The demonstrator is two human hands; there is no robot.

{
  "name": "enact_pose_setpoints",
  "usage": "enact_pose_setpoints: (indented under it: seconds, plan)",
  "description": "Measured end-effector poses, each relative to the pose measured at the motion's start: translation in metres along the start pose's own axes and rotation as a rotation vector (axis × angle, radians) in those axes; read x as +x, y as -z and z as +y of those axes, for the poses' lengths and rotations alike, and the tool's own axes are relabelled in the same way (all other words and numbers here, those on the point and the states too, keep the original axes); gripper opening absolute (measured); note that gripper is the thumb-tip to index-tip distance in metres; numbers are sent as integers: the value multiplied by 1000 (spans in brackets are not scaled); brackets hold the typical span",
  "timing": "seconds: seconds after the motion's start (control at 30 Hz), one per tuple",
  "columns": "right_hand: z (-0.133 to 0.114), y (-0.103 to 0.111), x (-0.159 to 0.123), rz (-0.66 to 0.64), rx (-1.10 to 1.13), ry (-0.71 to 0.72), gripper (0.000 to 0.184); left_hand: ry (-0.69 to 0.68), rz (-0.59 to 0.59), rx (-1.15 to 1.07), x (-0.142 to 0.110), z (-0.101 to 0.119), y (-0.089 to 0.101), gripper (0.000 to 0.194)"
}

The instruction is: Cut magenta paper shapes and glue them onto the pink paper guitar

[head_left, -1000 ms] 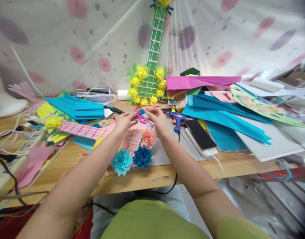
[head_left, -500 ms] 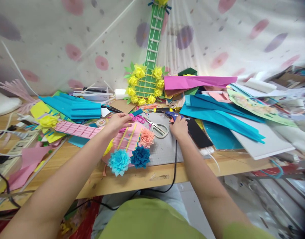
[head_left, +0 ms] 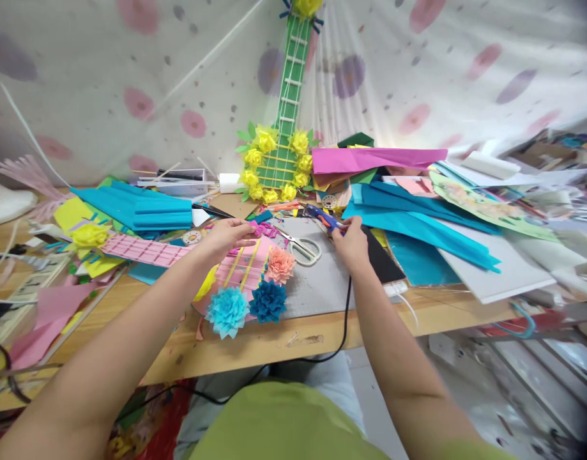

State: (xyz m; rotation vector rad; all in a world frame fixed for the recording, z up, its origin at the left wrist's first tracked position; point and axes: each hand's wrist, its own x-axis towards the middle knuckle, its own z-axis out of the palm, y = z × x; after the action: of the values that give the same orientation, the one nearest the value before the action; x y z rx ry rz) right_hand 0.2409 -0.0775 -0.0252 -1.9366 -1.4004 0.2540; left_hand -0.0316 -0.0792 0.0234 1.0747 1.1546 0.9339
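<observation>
My right hand (head_left: 353, 246) is wrapped round a blue glue gun (head_left: 327, 220) with an orange trigger, its nozzle pointing away to the left. A black cord runs down from it over the table edge. My left hand (head_left: 228, 239) hovers over the body of a pink paper guitar (head_left: 245, 268), fingertips drawn together; a small magenta bit shows at their tips, too small to name. Light blue (head_left: 227, 312), dark blue (head_left: 268, 301) and coral (head_left: 280, 265) paper flowers sit on the guitar's near edge. Open scissors (head_left: 303, 248) with white handles lie between my hands on a grey mat (head_left: 315, 291).
A green paper guitar (head_left: 286, 147) with yellow flowers leans on the curtain behind. Folded blue paper (head_left: 149, 207) lies left, more blue sheets (head_left: 418, 214) right. Magenta scraps (head_left: 263, 231) lie beyond the pink guitar. A black phone (head_left: 384, 259) rests beside my right wrist.
My right hand has lifted the glue gun slightly and turned it, so more of its body shows. My left hand has hardly moved. The view has shifted slightly.
</observation>
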Motion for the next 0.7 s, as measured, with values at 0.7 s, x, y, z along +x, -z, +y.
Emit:
enact_pose_setpoints:
  seconds: [0.7]
  plan:
    - [-39, -4, 9, -671, 1012, -247, 29, 30, -20, 41, 8, -9, 20, 28]
